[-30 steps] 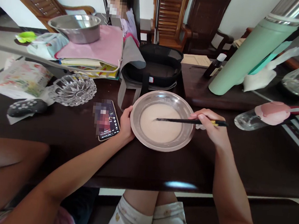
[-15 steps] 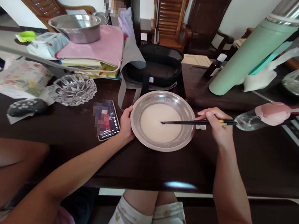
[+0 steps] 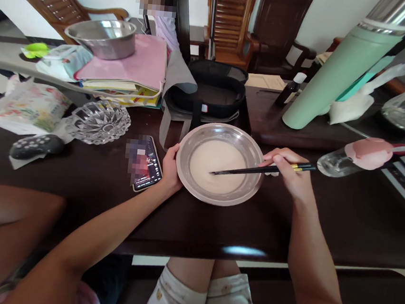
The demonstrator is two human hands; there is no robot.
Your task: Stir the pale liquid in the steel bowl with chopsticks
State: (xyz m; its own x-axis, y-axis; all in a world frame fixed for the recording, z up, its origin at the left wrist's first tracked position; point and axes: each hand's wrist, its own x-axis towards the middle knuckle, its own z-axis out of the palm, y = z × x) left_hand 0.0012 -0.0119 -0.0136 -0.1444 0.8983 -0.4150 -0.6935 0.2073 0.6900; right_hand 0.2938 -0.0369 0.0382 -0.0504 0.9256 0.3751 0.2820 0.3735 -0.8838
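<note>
A shiny metal bowl [image 3: 183,169] stands on the dark table in front of me, with milky white liquid [image 3: 219,161] in it. My left hand [image 3: 172,170] grips the bowl's left rim, thumb on top and the other fingers out of sight beneath. Pinched in my right hand [image 3: 288,170] is a pair of black chopsticks [image 3: 247,170] with gold bands near the thick ends. Their tips dip into the liquid, left of the bowl's middle. Just left of my left hand lies a lit phone [image 3: 147,163].
Behind the bowl sits a black bag [image 3: 208,88]. At left are a glass dish [image 3: 101,122], a dark grey object with pale dots [image 3: 38,145] and another metal bowl [image 3: 104,40] on folders. A tall green flask [image 3: 341,79] and a pink-lidded bottle [image 3: 367,153] stand at right. Another person is seated at left.
The chopstick tips have moved slightly left and toward me through the liquid. My right hand has shifted a little left with them. My left hand stays on the rim.
</note>
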